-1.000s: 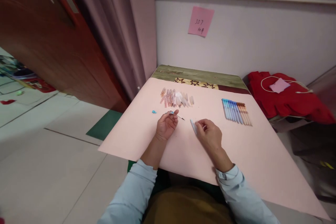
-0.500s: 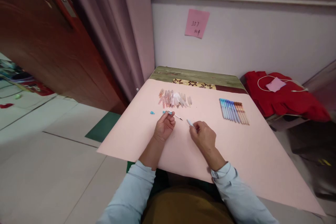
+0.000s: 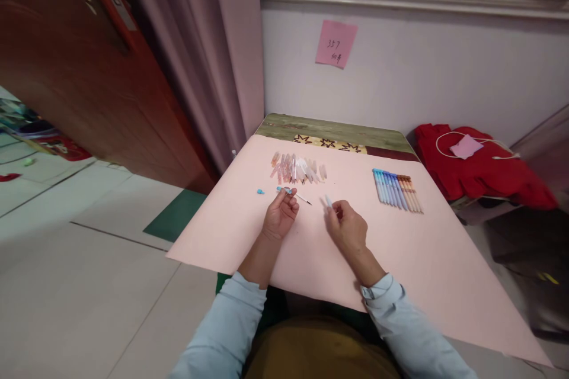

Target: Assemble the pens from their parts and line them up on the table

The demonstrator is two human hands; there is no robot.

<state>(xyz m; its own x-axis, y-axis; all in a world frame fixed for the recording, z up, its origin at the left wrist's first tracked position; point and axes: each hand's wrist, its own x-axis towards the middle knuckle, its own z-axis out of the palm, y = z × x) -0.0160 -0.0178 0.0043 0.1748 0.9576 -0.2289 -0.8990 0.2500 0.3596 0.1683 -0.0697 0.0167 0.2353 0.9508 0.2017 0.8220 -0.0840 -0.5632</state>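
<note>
My left hand [image 3: 280,219] pinches the blue top part of a pen [image 3: 284,190] between thumb and fingers. From it a thin ink refill [image 3: 303,198] with a dark tip points right, toward my other hand. Closed around a pale blue pen barrel [image 3: 328,201], my right hand [image 3: 349,230] is a short gap away, the barrel's end showing above the fingers. A small bright blue pen piece [image 3: 261,192] lies on the pink sheet, left of my left hand. Beyond both hands is a loose pile of pen barrels and refills [image 3: 296,169], pinkish to whitish.
At the right, several pens [image 3: 397,190] lie side by side, running from blue through purple to brown. The pink sheet [image 3: 400,272] covers most of the table. Red cloth [image 3: 480,174] with a white cord sits beyond its right edge; a curtain [image 3: 222,59] hangs at the left.
The barrel in my right hand has tipped more upright and moved slightly right of the refill tip. My left hand keeps its grip. The whole view has shifted a little.
</note>
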